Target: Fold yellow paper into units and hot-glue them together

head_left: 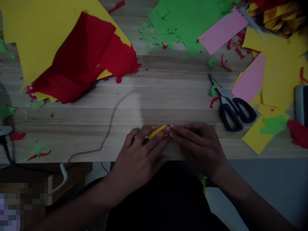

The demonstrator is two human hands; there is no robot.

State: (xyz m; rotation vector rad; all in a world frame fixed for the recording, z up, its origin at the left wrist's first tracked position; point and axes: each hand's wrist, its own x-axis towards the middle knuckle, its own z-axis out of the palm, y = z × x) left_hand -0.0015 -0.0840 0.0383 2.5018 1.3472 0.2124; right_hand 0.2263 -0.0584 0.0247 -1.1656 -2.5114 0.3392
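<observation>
Near the front edge of the table, both my hands meet around a small piece of yellow paper (pixel 156 132). My left hand (pixel 143 152) lies over it from the left, its fingers closed on the piece and covering most of it. From the right, the fingertips of my right hand (pixel 201 144) are pinched together at the paper's right end, touching the left fingertips. The exact shape of the paper is hidden under the fingers. To the right of my right hand lie dark-blue-handled scissors (pixel 232 104), slightly open, with green and red scraps by the blades.
A red sheet (pixel 81 61) lies crumpled on a large yellow sheet (pixel 31 35) at the left. A torn green sheet (pixel 185 22) is at the back. Pink strips (pixel 223 30) and several yellow pieces (pixel 276 73) cover the right side. A cable (pixel 108 128) crosses the table.
</observation>
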